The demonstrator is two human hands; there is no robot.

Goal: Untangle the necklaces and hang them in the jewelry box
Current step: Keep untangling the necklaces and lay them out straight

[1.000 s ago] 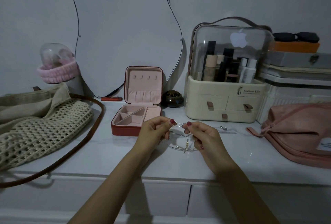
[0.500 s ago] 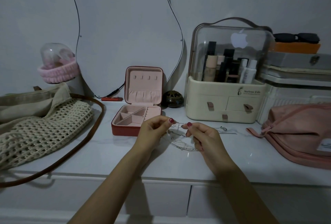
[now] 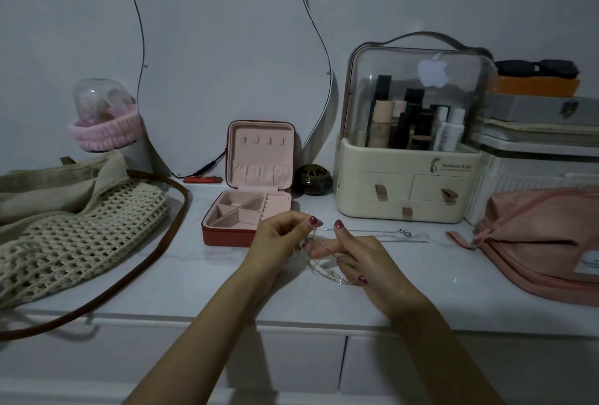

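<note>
I am on the untangling step. My left hand point(image 3: 280, 237) pinches a thin silver chain between thumb and finger, just in front of the jewelry box point(image 3: 251, 205). My right hand point(image 3: 363, 257) is close beside it, at 3 o'clock from the left one, and the same chain runs over its fingers point(image 3: 324, 247). I cannot tell how tightly that hand holds. The necklaces point(image 3: 327, 270) hang in a small knotted bunch between and under both hands, just above the white bench point(image 3: 181, 275).

One more chain with a small pendant point(image 3: 405, 232) lies flat on the bench at 3 o'clock from my hands.

The jewelry box stands open at 11 o'clock from my hands. The little hooks point(image 3: 263, 140) in its lid have nothing on them, so no necklace is hung yet.

Next I think I must pull the strands apart slowly and gently. A hard tug could make the knot tighter. Then I lift one free chain up to a hook.
</note>
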